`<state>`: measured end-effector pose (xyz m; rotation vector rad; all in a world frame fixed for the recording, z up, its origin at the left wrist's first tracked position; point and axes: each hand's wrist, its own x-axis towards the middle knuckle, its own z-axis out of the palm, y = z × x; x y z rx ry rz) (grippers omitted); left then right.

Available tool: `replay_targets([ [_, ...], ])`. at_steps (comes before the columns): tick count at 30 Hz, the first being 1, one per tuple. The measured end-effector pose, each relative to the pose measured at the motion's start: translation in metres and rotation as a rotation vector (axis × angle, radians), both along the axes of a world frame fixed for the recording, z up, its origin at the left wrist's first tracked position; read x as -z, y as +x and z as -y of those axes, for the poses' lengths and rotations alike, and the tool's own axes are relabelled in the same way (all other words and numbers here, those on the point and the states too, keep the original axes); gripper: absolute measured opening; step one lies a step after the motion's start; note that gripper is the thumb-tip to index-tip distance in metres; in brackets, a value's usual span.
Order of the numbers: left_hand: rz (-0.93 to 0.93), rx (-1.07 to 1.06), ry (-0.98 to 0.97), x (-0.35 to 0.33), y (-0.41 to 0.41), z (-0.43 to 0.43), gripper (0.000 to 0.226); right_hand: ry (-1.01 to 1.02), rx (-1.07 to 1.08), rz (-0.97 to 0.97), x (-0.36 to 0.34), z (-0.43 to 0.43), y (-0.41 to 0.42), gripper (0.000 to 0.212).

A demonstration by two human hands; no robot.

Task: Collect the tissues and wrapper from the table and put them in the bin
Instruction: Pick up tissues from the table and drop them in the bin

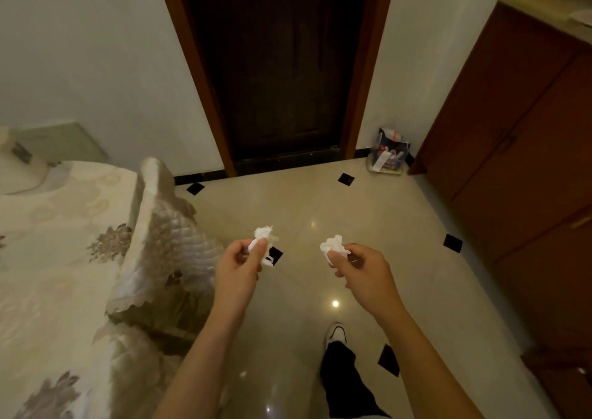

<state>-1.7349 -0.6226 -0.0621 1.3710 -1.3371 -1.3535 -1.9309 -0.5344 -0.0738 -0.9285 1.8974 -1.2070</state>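
My left hand (238,263) is closed around a crumpled white tissue (264,234), which sticks out above my fingers; a bit of white material also shows below them. My right hand (358,266) pinches a second crumpled white tissue (333,247). Both hands are held out over the tiled floor at about the same height. Against the far wall, right of the door, stands a small bin (389,155) lined with a printed plastic bag, with paper scraps in it. The bin is well ahead of my hands and to the right.
A bed (64,242) with a floral quilt fills the left side, its corner near my left arm. A dark wooden door (285,66) is straight ahead. A brown wooden cabinet (519,149) lines the right wall. My leg and shoe (336,338) show below on the glossy floor.
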Motion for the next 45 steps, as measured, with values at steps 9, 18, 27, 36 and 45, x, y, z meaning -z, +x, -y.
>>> replay_targets([
  [9,-0.008,-0.191,-0.015,-0.011,-0.084,0.106,0.024,0.003,-0.173,0.008,-0.011,0.149,-0.097,0.018],
  [18,-0.032,-0.363,-0.027,-0.018,-0.104,0.177,0.021,0.025,-0.346,0.005,-0.011,0.255,-0.117,0.017],
  [27,0.005,-0.462,-0.01,-0.005,-0.086,0.271,0.023,0.05,-0.493,-0.008,0.002,0.369,-0.096,0.013],
  [36,0.007,-0.538,0.002,-0.007,-0.034,0.427,0.02,0.049,-0.554,-0.043,-0.012,0.545,-0.04,0.006],
  [45,0.021,-0.579,0.0,-0.004,0.015,0.547,0.021,0.074,-0.61,-0.061,-0.009,0.673,0.016,0.004],
])
